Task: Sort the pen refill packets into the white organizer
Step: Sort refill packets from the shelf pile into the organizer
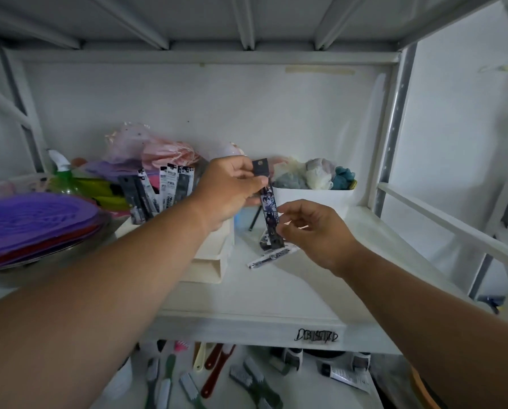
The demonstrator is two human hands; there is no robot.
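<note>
Packets (pixel 161 187) standing sorted in white organizer (pixel 211 261); left hand (pixel 232 190) and right hand (pixel 311 228) fingers pinching another packet (pixel 269 214), one packet on shelf (pixel 273 256) left.

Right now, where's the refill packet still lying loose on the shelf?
Head view, centre: the loose packet lies flat on the shelf, right of the white organizer, under the right hand.

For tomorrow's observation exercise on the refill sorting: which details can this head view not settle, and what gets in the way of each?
- White organizer: its inside is hidden behind the left hand and forearm.
- Held packet: its print is blurred and too small to read.
- Packets already standing: they overlap, so no sure count.
- Loose packet on the shelf: partly covered by the held packet and the right hand.
</note>
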